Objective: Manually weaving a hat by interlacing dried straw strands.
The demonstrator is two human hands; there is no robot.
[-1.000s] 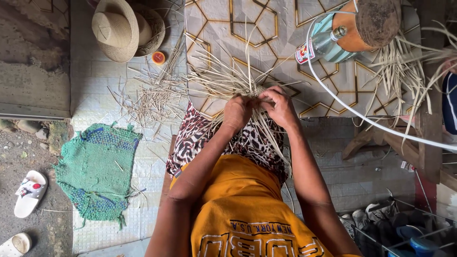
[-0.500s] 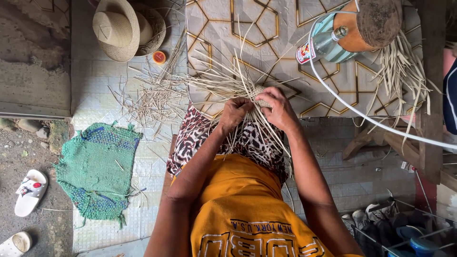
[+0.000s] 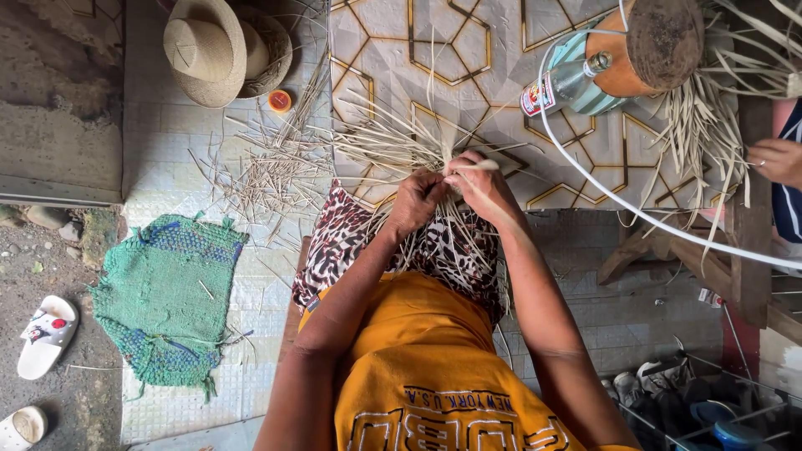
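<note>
your left hand point(image 3: 418, 200) and right hand point(image 3: 480, 188) meet over your lap, both pinching a bundle of pale straw strips point(image 3: 393, 146) that fan out across the patterned floor mat point(image 3: 468, 50). the strips also trail down over the spotted cloth point(image 3: 334, 242) on your knees. loose straw offcuts point(image 3: 267, 167) lie scattered to the left, near a small orange lid point(image 3: 281, 101) and two straw hats point(image 3: 209, 50). a green woven mat point(image 3: 163, 296) lies further left, beside white sandals point(image 3: 46, 334). a bottle point(image 3: 568, 82) lies at upper right, and another person's hand point(image 3: 777, 159) shows at the right edge.
</note>
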